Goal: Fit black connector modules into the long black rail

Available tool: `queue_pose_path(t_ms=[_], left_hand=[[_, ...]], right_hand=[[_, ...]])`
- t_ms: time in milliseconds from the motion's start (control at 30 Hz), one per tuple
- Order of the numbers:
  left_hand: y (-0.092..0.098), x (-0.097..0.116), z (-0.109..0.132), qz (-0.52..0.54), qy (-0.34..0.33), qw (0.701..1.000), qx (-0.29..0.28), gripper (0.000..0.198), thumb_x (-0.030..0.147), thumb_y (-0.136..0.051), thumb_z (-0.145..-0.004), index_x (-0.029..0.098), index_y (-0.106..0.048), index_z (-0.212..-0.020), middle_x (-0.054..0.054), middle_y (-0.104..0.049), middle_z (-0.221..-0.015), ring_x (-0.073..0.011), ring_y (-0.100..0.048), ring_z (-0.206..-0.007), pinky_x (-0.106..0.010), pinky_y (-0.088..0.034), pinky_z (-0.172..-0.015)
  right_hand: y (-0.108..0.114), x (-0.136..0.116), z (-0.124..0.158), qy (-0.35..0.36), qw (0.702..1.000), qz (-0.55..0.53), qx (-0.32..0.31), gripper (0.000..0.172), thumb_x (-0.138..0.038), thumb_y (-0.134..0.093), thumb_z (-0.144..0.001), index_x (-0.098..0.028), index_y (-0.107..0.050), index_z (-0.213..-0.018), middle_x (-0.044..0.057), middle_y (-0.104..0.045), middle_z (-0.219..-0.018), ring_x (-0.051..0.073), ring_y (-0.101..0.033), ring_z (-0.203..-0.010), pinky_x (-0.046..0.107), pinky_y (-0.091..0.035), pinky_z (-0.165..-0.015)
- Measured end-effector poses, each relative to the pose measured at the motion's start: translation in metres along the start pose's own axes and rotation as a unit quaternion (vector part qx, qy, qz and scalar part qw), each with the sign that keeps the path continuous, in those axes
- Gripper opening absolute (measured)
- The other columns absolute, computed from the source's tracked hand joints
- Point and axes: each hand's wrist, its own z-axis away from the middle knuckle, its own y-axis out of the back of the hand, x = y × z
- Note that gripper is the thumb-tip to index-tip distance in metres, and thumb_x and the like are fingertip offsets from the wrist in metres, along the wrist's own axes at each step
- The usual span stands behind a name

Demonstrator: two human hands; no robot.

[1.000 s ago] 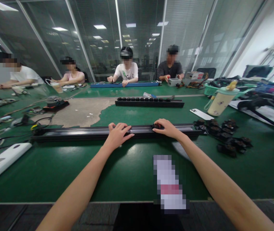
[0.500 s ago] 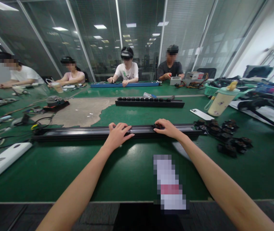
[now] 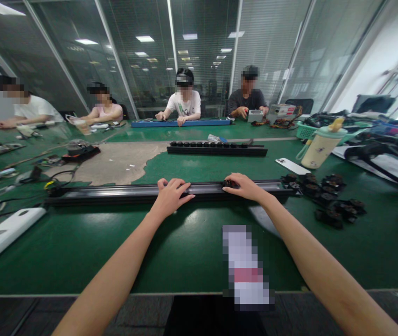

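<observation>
A long black rail (image 3: 115,192) with a shiny metal channel lies crosswise on the green table in front of me. My left hand (image 3: 171,198) grips it near the middle, fingers over the far edge and thumb on the near side. Further right, my right hand (image 3: 242,186) is closed around a small black part (image 3: 230,184) set in the channel, partly hidden by my fingers. Several similar black parts (image 3: 328,196) lie heaped by the rail's right end.
Beyond the rail stands a shorter black rail (image 3: 216,150) with a row of black parts on it. A pixelated phone (image 3: 247,266) lies near the table edge, a white phone (image 3: 293,166) and a cream bottle (image 3: 321,149) to the right, and a white case (image 3: 8,235) at left. Several people sit opposite.
</observation>
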Motion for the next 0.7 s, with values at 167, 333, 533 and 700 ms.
queue_pose_path(t_ms=[167,333,533,700], left_hand=[[-0.0004,-0.0001,0.0001,-0.002,-0.001,1.000,0.001,0.043,0.051,-0.049,-0.096,0.026,-0.067,-0.125,-0.013,-0.065,-0.123,-0.0286,-0.054,-0.116,-0.049,-0.025,-0.099],[0.0003,0.0004,-0.0004,-0.002,-0.001,1.000,-0.001,0.043,0.052,-0.049,-0.096,0.025,-0.066,-0.124,-0.012,-0.065,-0.123,-0.0279,-0.054,-0.116,-0.049,-0.024,-0.098],[-0.0001,-0.0001,-0.0001,-0.001,0.000,1.000,0.001,0.042,0.051,-0.049,-0.096,0.026,-0.067,-0.125,-0.012,-0.065,-0.123,-0.0278,-0.054,-0.116,-0.049,-0.024,-0.099],[-0.0005,-0.0004,0.0003,-0.003,-0.003,1.000,0.004,0.042,0.051,-0.050,-0.096,0.024,-0.066,-0.124,-0.012,-0.065,-0.122,-0.0276,-0.055,-0.116,-0.049,-0.024,-0.099]], right_hand=[[-0.0001,0.0007,0.0009,-0.027,0.998,-0.046,0.012,0.037,-0.057,-0.060,-0.088,-0.021,-0.065,-0.094,0.004,-0.062,-0.083,0.020,-0.055,-0.079,0.034,-0.042,-0.076],[-0.0046,0.0048,-0.0005,-0.047,0.997,-0.054,0.021,0.033,-0.054,-0.064,-0.085,-0.021,-0.063,-0.091,0.003,-0.060,-0.083,0.019,-0.054,-0.078,0.033,-0.042,-0.074],[-0.0049,0.0054,-0.0002,-0.051,0.997,-0.056,0.018,0.029,-0.050,-0.063,-0.085,-0.021,-0.061,-0.091,0.003,-0.060,-0.083,0.020,-0.054,-0.079,0.034,-0.042,-0.074],[-0.0049,0.0055,0.0009,-0.056,0.996,-0.064,0.026,0.026,-0.046,-0.064,-0.084,-0.021,-0.061,-0.091,0.003,-0.059,-0.083,0.020,-0.053,-0.079,0.033,-0.042,-0.074]])
